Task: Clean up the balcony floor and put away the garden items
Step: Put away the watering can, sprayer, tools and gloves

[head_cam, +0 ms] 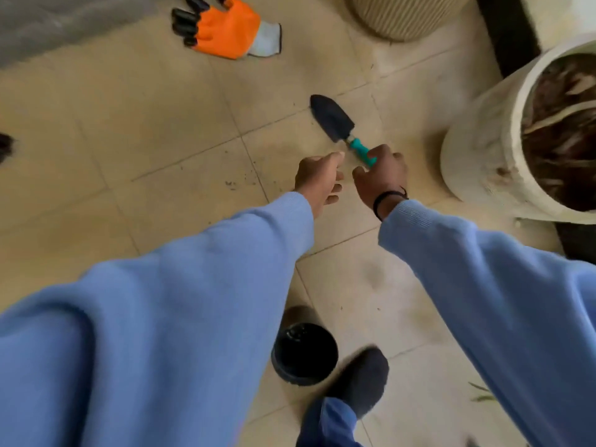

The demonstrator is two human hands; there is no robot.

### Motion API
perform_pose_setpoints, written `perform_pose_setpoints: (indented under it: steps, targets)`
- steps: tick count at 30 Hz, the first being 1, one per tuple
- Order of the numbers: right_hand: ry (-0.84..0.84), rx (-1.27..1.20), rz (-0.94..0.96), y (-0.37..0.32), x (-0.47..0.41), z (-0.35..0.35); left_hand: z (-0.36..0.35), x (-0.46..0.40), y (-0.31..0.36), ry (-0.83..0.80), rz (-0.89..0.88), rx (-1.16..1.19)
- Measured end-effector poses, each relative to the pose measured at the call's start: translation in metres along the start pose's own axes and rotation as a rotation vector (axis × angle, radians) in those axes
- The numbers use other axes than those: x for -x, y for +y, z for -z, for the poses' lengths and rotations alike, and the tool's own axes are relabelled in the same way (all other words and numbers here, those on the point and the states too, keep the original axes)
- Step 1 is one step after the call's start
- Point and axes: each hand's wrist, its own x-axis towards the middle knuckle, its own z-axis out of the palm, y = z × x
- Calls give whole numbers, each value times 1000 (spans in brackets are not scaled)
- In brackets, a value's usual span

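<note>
Gripping the teal handle, the right hand (382,175) holds the trowel (333,119) with its blade pointing away over the floor (161,124), probably to carry it off for storage. Just beside it, the left hand (319,180) holds nothing, fingers loosely curled. An orange glove (230,30) lies well apart on the tiles. A soil-filled pot (483,150) stands at right, a small black pot (304,353) near the foot.

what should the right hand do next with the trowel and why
Probably lift the trowel clear of the tiled floor. The right hand already has its fingers curled round the teal handle, the blade still points low toward the tiles, and the left hand beside it holds nothing.
</note>
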Motion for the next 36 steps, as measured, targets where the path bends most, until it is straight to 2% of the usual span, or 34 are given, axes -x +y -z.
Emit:
perform_pose_setpoints:
  steps: [6, 12, 15, 19, 24, 29, 32, 36]
  targets:
    - [80, 198, 78, 12, -34, -30, -9, -41, -21, -64, 82, 65]
    - [137, 360, 145, 19, -69, -44, -22, -68, -20, -108, 39, 139]
    - [89, 322, 190, 17, -69, -48, -27, -67, -12, -110, 9, 139]
    - [6, 104, 187, 0, -48, -36, -27, -51, 1, -63, -21, 141]
    - [14, -271, 84, -42, 6, 18, -2, 9, 30, -38, -109, 110]
    - [-56, -674, 48, -95, 89, 104, 42, 121, 84, -76, -180, 150]
    - [-109, -810, 38, -135, 157, 183, 67, 208, 132, -115, -229, 187]
    - [-157, -863, 94, -185, 250, 303, 89, 342, 207, -187, -308, 211]
